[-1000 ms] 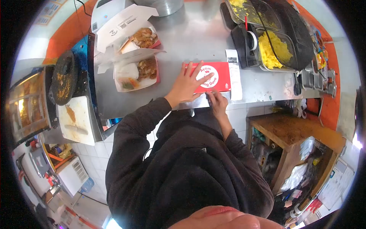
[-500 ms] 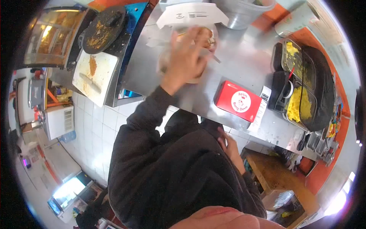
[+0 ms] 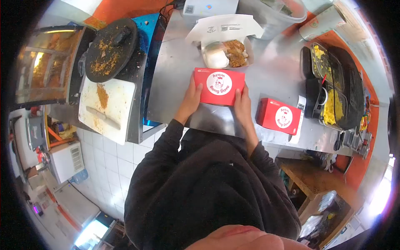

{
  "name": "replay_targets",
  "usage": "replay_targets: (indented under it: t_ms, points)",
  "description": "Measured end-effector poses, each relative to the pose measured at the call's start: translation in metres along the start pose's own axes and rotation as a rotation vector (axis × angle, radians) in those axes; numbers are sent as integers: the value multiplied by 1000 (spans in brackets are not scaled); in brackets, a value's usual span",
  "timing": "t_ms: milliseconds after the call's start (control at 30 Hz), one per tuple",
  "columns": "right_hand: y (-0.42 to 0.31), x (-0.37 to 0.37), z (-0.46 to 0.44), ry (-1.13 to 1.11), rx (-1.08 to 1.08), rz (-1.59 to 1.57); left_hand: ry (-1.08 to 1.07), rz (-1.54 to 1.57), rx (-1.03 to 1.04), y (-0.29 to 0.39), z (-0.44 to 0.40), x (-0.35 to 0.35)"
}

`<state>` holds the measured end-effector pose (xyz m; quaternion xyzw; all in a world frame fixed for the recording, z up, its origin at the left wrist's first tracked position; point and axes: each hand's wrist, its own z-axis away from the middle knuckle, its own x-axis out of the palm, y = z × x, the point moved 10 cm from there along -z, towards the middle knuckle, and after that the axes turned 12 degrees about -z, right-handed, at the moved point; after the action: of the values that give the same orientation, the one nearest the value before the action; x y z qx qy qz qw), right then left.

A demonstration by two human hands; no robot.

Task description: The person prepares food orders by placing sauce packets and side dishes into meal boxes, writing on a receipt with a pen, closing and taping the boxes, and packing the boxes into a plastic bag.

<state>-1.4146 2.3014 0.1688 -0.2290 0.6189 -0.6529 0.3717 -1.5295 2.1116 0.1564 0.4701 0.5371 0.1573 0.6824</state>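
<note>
Left hand and right hand, half-curled, grip opposite ends of a closed red "Ayam" carton, near side of an open fried-chicken box; even, gentle pressure should spare the cardboard.

Both sides of held red box taken up by left hand and right hand; beyond it, way blocked by open food box. Gap left over steel counter between right hand and second red box; farther right, barred by black holder.
</note>
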Motion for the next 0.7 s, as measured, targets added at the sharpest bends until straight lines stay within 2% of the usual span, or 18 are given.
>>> replay_targets:
  t_ms: [67,100,200,267,367,433,467,533,567,633,667,700]
  points:
    - [8,-5,-15,-128,-60,35,-140,273,-106,-16,-2,9]
    - [8,-11,-23,-190,-95,51,-183,273,-116,-16,-1,8]
    - [-5,-25,-37,-291,133,191,-341,273,-151,-15,1,3]
    - [-10,-30,-46,-328,266,117,-475,270,-193,-27,3,3]
    - [-11,-29,-53,-395,380,55,-664,269,-436,-19,13,-9]
    - [-3,-26,-53,-402,400,29,-606,301,-267,-4,6,-11]
    - [-4,-24,-52,-434,335,123,-576,315,-184,4,5,-11]
    - [0,-21,-39,-498,207,310,-373,1,-100,-15,12,1]
    - [7,-22,-37,-421,119,427,-268,-155,-58,-17,15,2]
    - [20,-13,-18,-262,-56,655,-178,-171,-50,-8,22,0]
    - [12,-13,-7,-185,-133,648,-131,-180,-41,-4,22,-4]
    - [-5,-6,-8,-218,-305,670,-125,-470,160,16,14,-3]
